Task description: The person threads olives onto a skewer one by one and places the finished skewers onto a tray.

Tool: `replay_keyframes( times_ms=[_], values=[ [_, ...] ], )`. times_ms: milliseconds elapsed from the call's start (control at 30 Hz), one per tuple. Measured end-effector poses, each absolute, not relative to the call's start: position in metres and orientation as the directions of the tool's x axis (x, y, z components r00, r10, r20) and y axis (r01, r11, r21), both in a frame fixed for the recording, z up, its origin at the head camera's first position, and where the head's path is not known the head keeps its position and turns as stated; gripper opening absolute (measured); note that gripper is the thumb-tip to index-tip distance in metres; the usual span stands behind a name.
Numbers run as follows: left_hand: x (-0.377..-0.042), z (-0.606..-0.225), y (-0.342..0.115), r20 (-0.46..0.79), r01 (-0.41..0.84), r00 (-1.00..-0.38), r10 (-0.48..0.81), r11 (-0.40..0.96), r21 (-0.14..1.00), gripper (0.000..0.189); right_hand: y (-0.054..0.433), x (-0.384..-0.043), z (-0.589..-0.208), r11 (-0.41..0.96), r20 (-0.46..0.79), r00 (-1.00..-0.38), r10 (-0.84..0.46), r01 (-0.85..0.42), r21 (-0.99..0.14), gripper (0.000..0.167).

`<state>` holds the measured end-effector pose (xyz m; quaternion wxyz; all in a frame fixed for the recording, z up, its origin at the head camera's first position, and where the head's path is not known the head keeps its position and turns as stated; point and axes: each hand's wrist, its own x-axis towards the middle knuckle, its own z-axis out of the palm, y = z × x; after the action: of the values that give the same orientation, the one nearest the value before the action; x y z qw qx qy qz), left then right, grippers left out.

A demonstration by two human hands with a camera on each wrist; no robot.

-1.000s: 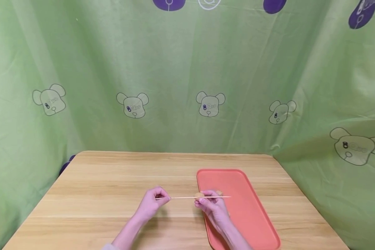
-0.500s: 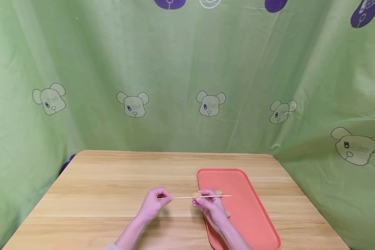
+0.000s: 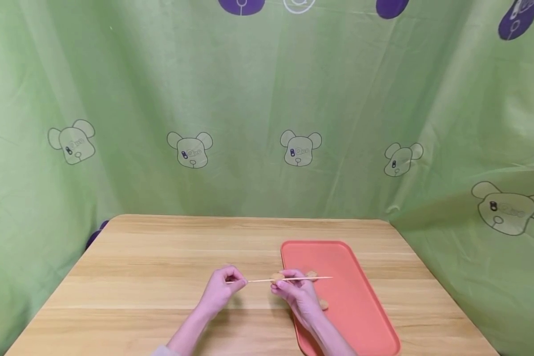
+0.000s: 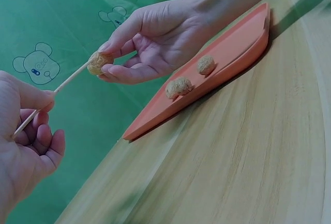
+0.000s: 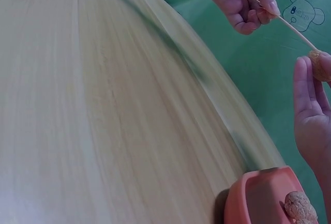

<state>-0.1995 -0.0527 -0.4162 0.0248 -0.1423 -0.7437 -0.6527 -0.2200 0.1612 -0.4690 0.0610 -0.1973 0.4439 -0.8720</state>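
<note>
My left hand (image 3: 218, 290) pinches a thin wooden skewer (image 3: 260, 281) near its left end, between thumb and forefinger. Threaded on that skewer is a tan, rough-surfaced food ball (image 3: 277, 278), which my right hand (image 3: 302, 299) holds by thumb and fingertips. The skewer's pointed end sticks out to the right, past the right hand. In the left wrist view, the held ball (image 4: 97, 63) sits between the right hand's fingertips, apart from the left hand. More tan balls (image 4: 206, 64) lie on a coral-red tray (image 3: 353, 301) under and beside the right forearm.
The tray rests on the right part of a light wooden table (image 3: 160, 257), and the right forearm hides some of it. Behind and beside the table hangs a green curtain (image 3: 249, 188) printed with bear heads.
The right hand and the ball have slid a little left along the skewer, so more of its pointed end shows. My left hand has shifted slightly right.
</note>
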Motion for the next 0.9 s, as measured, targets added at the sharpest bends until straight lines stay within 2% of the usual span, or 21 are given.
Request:
replay_keyframes(
  times_ms=[633, 900],
  values=[
    [-0.201, -0.4177, -0.05, 0.217, 0.238, -0.96, 0.178, 0.112, 0.965, 0.004, 0.1544, -0.2195, -0.469, -0.567, 0.218, -0.942, -0.256, -0.036, -0.823, 0.022],
    [-0.1995, -0.4177, -0.0477, 0.218, 0.24, -0.961, 0.173, 0.12, 0.963, 0.004, 0.1513, -0.2197, -0.4724, -0.586, 0.244, -0.93, -0.275, -0.039, -0.809, 0.024]
  ],
)
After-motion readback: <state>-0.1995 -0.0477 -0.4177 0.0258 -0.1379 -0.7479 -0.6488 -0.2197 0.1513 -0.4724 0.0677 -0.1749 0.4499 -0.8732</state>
